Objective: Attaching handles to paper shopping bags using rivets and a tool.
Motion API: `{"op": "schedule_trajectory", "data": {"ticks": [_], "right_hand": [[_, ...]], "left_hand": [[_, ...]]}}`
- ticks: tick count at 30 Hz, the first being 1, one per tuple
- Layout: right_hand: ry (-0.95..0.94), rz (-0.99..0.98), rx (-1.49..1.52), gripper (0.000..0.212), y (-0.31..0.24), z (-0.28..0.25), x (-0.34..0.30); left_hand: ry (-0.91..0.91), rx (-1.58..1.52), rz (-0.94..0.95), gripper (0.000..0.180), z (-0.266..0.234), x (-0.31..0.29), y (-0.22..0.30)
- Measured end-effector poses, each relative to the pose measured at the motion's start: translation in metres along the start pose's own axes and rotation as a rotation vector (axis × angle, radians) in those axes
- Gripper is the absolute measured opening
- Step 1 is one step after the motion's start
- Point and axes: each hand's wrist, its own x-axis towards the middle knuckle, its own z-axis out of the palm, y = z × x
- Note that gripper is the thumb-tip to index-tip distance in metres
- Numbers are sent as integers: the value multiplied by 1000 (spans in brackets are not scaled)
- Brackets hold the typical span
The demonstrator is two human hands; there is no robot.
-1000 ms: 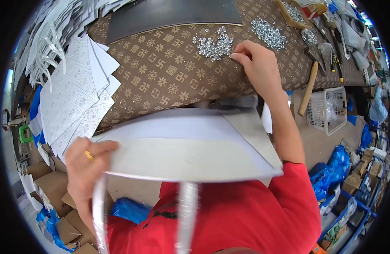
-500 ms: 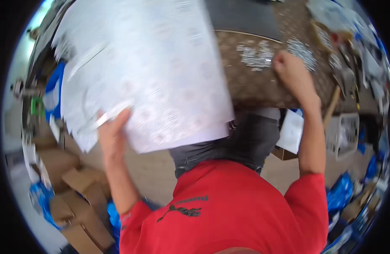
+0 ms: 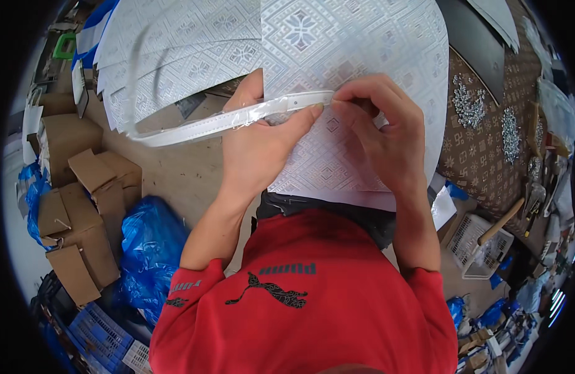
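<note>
A narrow white strap with stitched edges runs across in front of me, and clear film covers part of it. My left hand grips it between thumb and fingers, close to a dark hole near its right end. The rest bends back into a loop at the left. My right hand pinches at the right tip, thumb and forefinger together; whether a small piece is also between those fingers is hidden. Beneath both hands lie silvery-white patterned sheets, which reach over the table's near edge.
Small shiny metal pieces lie in heaps on the brown patterned tablecloth, near a dark board. Tools line the right side. Cardboard boxes and a blue plastic bag stand at left; a white basket sits lower right.
My right hand has come left from the heaps of metal pieces to the strap's end. My left hand has moved right with the strap. The view has shifted.
</note>
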Motion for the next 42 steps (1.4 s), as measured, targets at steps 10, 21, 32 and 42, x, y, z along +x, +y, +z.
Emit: {"op": "schedule_trajectory", "data": {"ticks": [10,21,32,42], "right_hand": [[132,35,113,23,-4,7,2],[595,314,-185,17,33,-128,-40],[428,188,-727,13,92,-198,-52],[650,354,-67,11,49,-189,-50]], "left_hand": [[-17,99,36,31,2,-3,11],[-33,-246,-308,55,-19,-2,-15],[-42,-227,-443,64,-16,-2,-27],[-21,-111,-387,56,-19,-2,-36]]}}
